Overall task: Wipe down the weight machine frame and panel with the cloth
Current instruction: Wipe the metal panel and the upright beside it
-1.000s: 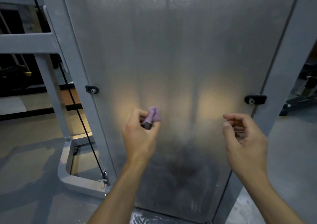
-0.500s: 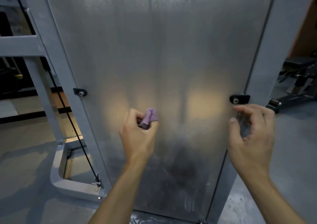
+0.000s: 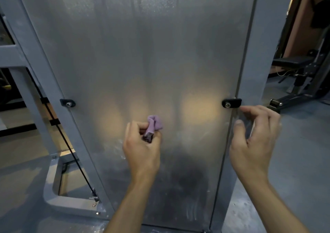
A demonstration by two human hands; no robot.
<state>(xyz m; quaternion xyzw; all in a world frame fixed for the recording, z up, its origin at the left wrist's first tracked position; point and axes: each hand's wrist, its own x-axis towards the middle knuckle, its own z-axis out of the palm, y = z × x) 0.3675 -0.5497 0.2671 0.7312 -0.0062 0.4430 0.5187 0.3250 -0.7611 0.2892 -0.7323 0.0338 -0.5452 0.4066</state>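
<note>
the tall frosted silver metal panel (image 3: 151,63) of the weight machine is taken as the landmark; its long axis is seen to run upright, and its face is turned toward the camera. it is bordered by the grey painted steel frame (image 3: 257,54), whose uprights also run top to bottom.

below the panel's middle, the left hand (image 3: 141,149) is curled tight around the small bunched purple cloth (image 3: 154,125). only a short tuft is left out above the fingers, pointing up and close to the panel; whether it touches cannot be told.

at the panel's right edge, just under the black mounting bracket (image 3: 231,103), the right hand (image 3: 253,140) is held with loosely bent fingers, nothing gripped.

a risk is judged: with the cloth so bunched, little fabric would meet the surface, so streaks and the smears low on the panel could be missed. knuckles might be scraped on the bracket.
</note>
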